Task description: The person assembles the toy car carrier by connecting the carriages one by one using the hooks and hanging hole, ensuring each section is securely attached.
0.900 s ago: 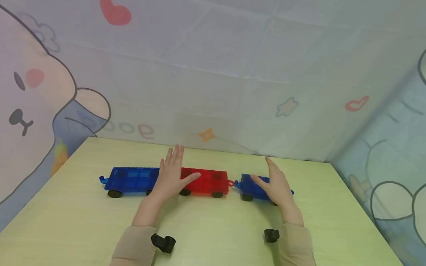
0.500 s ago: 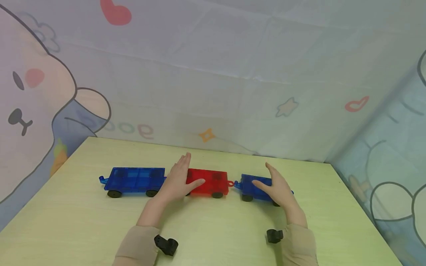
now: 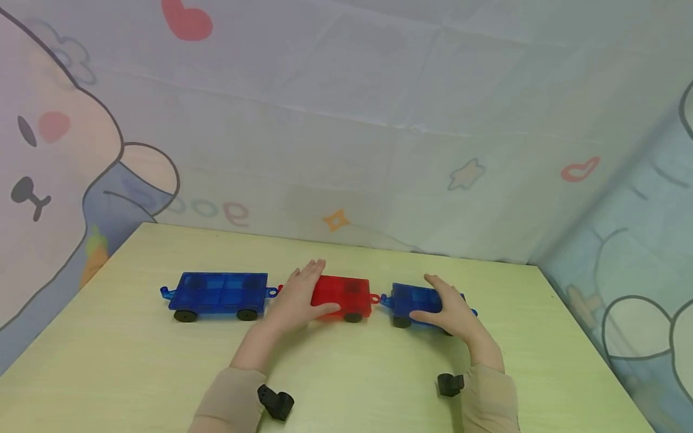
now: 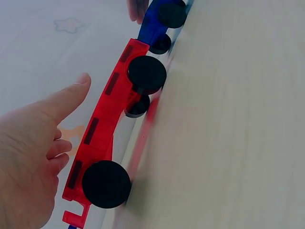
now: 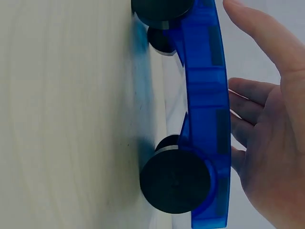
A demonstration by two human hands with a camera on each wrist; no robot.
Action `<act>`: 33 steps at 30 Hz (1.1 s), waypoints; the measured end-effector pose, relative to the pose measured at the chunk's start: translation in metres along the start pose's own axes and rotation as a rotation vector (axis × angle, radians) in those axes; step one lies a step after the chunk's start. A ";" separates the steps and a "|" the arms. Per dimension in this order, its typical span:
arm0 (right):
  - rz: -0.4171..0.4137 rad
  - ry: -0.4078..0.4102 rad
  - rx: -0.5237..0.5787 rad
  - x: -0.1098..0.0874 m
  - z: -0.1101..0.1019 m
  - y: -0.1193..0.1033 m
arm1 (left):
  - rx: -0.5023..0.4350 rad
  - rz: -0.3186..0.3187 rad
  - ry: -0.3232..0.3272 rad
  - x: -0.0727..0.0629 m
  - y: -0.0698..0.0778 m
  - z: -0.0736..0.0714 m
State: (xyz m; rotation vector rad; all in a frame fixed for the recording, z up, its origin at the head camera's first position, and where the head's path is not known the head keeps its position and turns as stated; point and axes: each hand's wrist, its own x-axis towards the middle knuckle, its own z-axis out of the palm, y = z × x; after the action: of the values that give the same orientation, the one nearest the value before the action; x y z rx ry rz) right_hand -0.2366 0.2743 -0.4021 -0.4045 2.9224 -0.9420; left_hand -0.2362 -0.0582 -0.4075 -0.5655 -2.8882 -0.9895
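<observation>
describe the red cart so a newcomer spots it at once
Start at the pale table. Along it, between the left blue cart and the right blue cart, stands the red cart. Its red body sets it apart: both neighbours are blue.

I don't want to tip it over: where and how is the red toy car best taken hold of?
Probably by its long near and far sides, mid-length, coming straight down from above. The red toy car stands upright on its wheels with its flat deck facing up, and couplings stick out at its ends, so the sides seem the better hold.
</observation>
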 end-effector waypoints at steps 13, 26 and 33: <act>0.009 -0.045 -0.042 0.002 0.003 0.005 | -0.013 0.003 -0.003 -0.001 -0.001 0.002; -0.020 -0.088 0.036 -0.001 -0.001 0.008 | 0.010 -0.015 -0.027 0.000 -0.004 0.007; 0.001 -0.101 0.050 -0.002 -0.001 0.007 | -0.004 -0.033 -0.019 -0.001 -0.007 0.006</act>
State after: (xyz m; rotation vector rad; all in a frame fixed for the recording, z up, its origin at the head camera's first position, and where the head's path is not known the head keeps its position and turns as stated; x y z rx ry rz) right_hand -0.2367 0.2811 -0.4051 -0.4345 2.8017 -0.9630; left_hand -0.2375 -0.0600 -0.4166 -0.5329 -2.9223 -0.9991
